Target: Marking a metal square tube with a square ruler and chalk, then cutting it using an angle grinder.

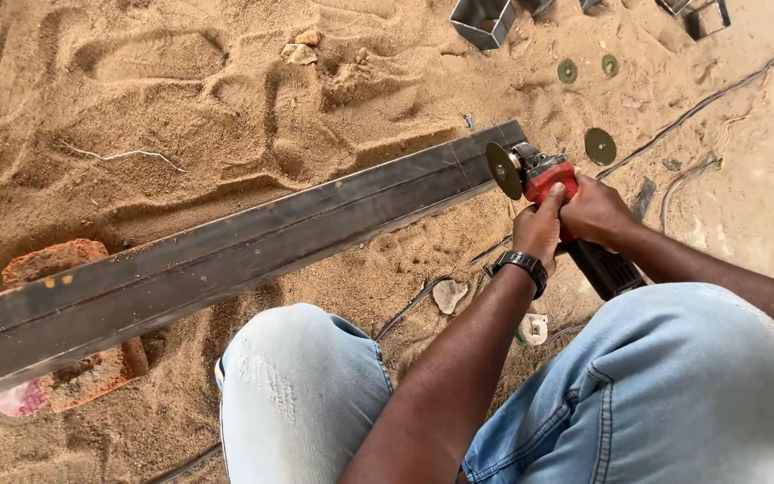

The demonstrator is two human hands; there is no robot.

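Note:
A long dark steel bar (226,246) runs across the sand from lower left to upper right, resting on a red brick (64,260) at its left part. Both hands grip a red and black angle grinder (553,184). My left hand (539,229), with a black wristwatch, wraps its front body. My right hand (595,211) holds the rear handle. The grinder's thin disc (503,169) stands upright against the bar's far right end. My knees in light blue jeans fill the bottom of the view.
Loose cutting discs (599,145) lie on the sand beyond the grinder. Short cut metal pieces (483,20) sit at the top edge. Cables (700,108) trail along the right side. A stone (448,294) lies between bar and knees.

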